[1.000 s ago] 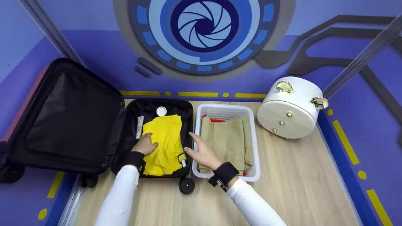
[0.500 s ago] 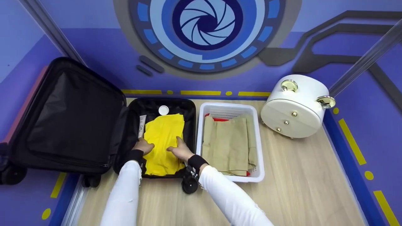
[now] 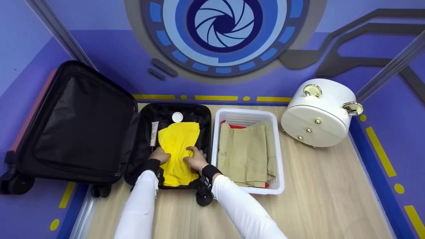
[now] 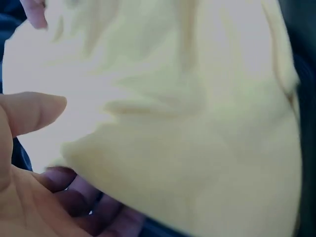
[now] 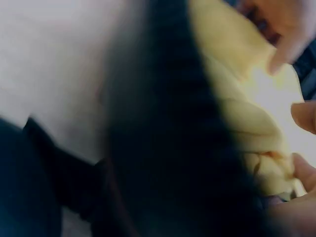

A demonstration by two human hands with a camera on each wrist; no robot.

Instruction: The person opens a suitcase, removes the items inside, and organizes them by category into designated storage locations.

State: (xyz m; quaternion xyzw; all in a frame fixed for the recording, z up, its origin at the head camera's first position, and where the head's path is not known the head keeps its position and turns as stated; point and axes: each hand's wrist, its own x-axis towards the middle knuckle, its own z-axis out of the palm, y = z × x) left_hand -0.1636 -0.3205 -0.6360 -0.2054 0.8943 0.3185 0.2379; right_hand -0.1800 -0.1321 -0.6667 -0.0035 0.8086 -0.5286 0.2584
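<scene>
While the right hand (image 3: 196, 160) hung over the basket side a second ago, it now lies on the yellow cloth (image 3: 179, 136), facing the left hand (image 3: 160, 155) across it. The cloth is inside the open black suitcase (image 3: 208, 124), and since half a second ago its lower part looks narrower, drawn into lengthwise folds between the hands. The left hand grips the cloth's edge, with the thumb over the top and the fingers curled underneath. The right hand seems to pinch the opposite edge, thumb and forefinger on top, though its wrist view is blurred and largely blocked by a dark band, so how firm that grip is cannot be told. For the work in hand, I judge this means the cloth is under control from both sides rather than one. Beyond the left fingertips, a pale tube (image 3: 154, 132) lies along the suitcase's left side, and a round white container (image 3: 177, 117) sits just past the cloth's far end. Just right of the suitcase, a white basket (image 3: 280, 156) holds folded tan clothing (image 3: 245, 152), touched by neither hand.
</scene>
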